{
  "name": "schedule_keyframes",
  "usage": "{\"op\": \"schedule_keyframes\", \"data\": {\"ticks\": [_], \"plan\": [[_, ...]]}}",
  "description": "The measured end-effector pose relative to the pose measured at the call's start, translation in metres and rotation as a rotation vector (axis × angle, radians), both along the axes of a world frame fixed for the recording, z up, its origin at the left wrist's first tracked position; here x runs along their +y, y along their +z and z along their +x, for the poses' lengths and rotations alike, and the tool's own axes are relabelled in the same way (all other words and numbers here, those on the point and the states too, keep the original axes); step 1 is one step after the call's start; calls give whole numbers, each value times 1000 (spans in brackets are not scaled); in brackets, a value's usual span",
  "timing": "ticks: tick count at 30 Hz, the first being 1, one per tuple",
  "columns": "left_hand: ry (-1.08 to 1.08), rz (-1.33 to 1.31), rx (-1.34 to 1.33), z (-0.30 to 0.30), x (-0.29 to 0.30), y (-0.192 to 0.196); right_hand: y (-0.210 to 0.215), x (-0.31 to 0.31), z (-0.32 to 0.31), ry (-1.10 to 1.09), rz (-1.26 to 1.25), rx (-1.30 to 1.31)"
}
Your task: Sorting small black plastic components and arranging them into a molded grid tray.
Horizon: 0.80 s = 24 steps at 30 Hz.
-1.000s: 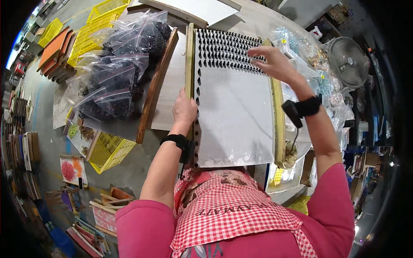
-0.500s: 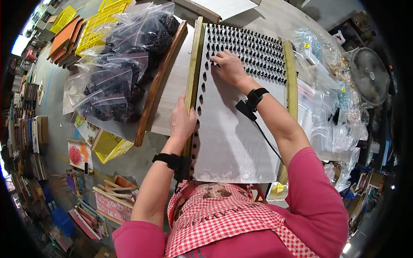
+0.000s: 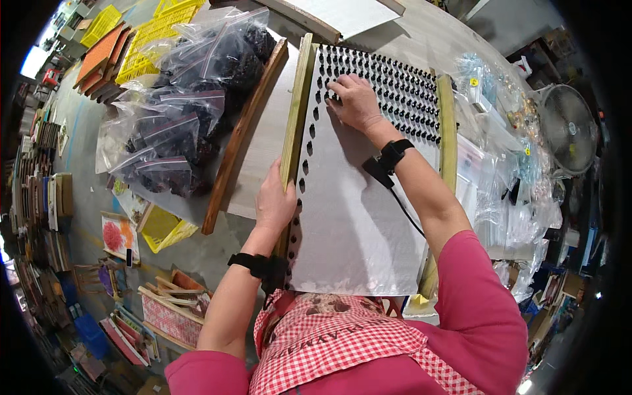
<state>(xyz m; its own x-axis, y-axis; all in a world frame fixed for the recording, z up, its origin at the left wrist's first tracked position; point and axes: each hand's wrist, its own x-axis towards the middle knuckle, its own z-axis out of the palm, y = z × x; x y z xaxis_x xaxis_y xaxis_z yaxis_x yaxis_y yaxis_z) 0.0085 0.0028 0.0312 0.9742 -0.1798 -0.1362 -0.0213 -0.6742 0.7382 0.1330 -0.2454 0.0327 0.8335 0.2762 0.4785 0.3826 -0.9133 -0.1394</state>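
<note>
A white sheet (image 3: 355,224) lies in front of me between two pale wooden rails. Small black pieces (image 3: 401,82) stand on it in rows across its far part, and one column runs down its left edge. My left hand (image 3: 275,204) is closed round the left rail (image 3: 297,112), about halfway along. Over the far left of the sheet is my right hand (image 3: 359,105), fingers bent and pinched at a small black piece beside the left column. The fingers partly hide that piece. Each wrist wears a black strap.
Clear zip bags (image 3: 178,131) of dark pieces are heaped on the left, beside a brown wooden bar (image 3: 243,138). Yellow crates (image 3: 148,49) stand beyond. On the right are clear plastic bags (image 3: 507,164) and a round fan (image 3: 567,128). Another white panel (image 3: 349,16) lies at the far side.
The sheet and rails sit slightly lower in view. My right hand has shifted a little right, its fingers still bent among the black pieces. My left hand stays on the rail.
</note>
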Motion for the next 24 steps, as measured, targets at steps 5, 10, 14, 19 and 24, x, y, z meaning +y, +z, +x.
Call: {"op": "schedule_keyframes", "data": {"ticks": [5,10,14,19,24], "plan": [[5,12,12,-1,-1,3,-10,-16,10,100,-21,152],[19,6,-9,0,4,-2,13,-29,1,41,6,323],[18,-16,72,0,0,2,10,-19,26,-34,45,151],[5,67,25,-1,1,0,-7,-10,49,-43,40,223],[28,10,60,1,3,0,5,-30,39,65,31,324]]}}
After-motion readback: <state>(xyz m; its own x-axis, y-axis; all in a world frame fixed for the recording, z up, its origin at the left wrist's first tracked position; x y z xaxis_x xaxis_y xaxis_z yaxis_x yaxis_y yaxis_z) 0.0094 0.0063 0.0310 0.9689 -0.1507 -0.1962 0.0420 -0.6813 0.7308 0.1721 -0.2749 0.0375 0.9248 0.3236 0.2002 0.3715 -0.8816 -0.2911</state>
